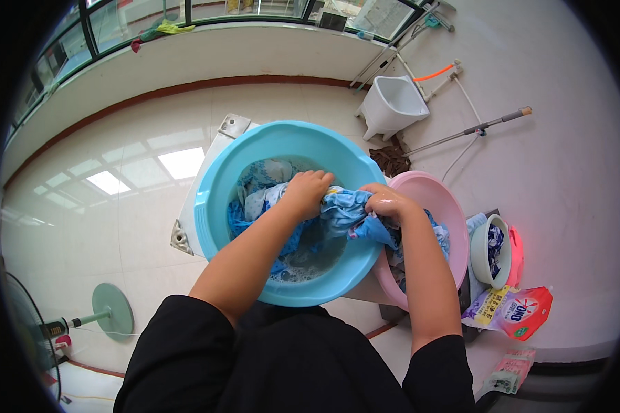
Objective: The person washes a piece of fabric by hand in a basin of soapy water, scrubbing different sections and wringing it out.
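Note:
My left hand (310, 193) grips one part of a wet light-blue patterned cloth (343, 207) over a large blue plastic basin (289, 135). The cloth stretches to my right hand (387, 200), which is closed on its other end near the basin's right rim. Below the cloth, cloudy water with suds (307, 260) and more blue and white laundry (261, 199) lie in the basin. A pink plastic basin (457, 206) holds more blue and patterned cloth, partly hidden behind my right forearm.
A small pale basin (478, 258) with dark-blue cloth and an Omo detergent pouch (516, 312) are at the right. Farther back are a white mop tub (395, 106) and a mop (392, 160). A fan with a green base (112, 311) stands at the left.

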